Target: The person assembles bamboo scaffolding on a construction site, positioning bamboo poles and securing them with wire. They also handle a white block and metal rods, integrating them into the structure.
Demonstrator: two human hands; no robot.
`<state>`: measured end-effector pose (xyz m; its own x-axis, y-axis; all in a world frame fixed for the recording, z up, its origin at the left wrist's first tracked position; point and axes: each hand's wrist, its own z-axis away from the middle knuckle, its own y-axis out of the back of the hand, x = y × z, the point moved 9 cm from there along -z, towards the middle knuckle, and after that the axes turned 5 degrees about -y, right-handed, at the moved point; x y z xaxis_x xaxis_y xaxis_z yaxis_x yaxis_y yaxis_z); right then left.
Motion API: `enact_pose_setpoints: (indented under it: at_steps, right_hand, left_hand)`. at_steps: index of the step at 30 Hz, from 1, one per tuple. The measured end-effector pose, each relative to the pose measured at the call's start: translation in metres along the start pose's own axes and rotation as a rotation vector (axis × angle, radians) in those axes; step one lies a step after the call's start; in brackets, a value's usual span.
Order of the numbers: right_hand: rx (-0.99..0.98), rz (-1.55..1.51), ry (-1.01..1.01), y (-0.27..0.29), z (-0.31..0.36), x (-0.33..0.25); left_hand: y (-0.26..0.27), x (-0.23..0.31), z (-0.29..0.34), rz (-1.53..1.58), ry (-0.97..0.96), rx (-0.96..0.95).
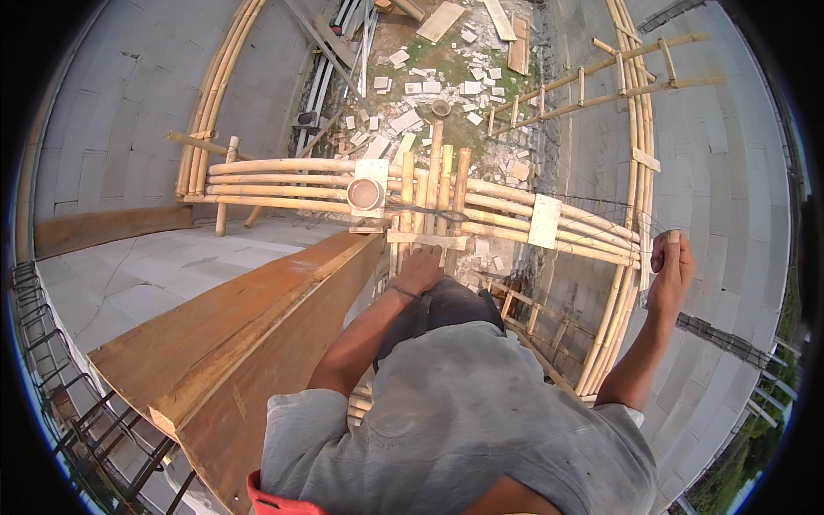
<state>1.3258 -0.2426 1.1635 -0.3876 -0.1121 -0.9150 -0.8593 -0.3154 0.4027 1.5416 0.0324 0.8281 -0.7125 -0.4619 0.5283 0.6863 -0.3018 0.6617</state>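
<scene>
Two tall walls of grey blocks [532, 403] [112, 103] enclosed a narrow space, and on the ground below were many broken white pieces [423, 87].

Horizontal bamboo poles [283, 190] crossed in front of the person, and upright bamboo poles [445, 182] stood against them, with a dark tie [421, 209] around the crossing. This binding appeared to be done. A thin wire [644, 216] was at the right end of the poles, in loose curves, so I judge that the work with it was not finished.

The right hand [672, 264] was raised there, with its fingers bent together, seemingly pinching this wire. The left hand [418, 269] was at the short wooden slat [429, 241]; whether it grasped or only rested, I cannot tell.

The wire was too fine to follow, and its ends could not be found. The person's body hid the lower bamboo, and the dark rim cut off the walls.
</scene>
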Motion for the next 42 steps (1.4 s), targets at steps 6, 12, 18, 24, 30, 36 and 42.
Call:
enact_pose_setpoints:
  at_steps: [6,12,18,24,30,36,42]
  right_hand:
    - [-0.445,0.298,0.324,-0.223,0.066,-0.012]
    - [-0.924,0.263,0.834,-0.339,0.162,-0.038]
    - [-1.009,0.407,1.066,-0.407,0.168,-0.056]
    - [-0.947,0.387,1.283,-0.470,0.159,-0.106]
    - [-0.759,0.376,1.362,-0.512,0.146,-0.133]
    - [-0.904,0.247,0.978,-0.558,0.098,-0.141]
    - [-0.968,-0.049,0.586,-0.620,0.066,-0.165]
  left_hand:
    - [0.066,0.027,0.068,1.174,-0.129,0.185]
    - [0.141,-0.014,0.125,1.724,-0.053,0.798]
    - [0.169,-0.072,0.138,1.866,0.005,0.970]
    - [0.208,-0.131,0.158,2.087,-0.035,1.246]
    - [0.248,-0.164,0.159,2.230,-0.238,1.542]
    - [0.344,-0.180,0.155,2.070,-0.483,1.794]
    - [0.468,-0.225,0.211,1.633,-0.668,2.103]
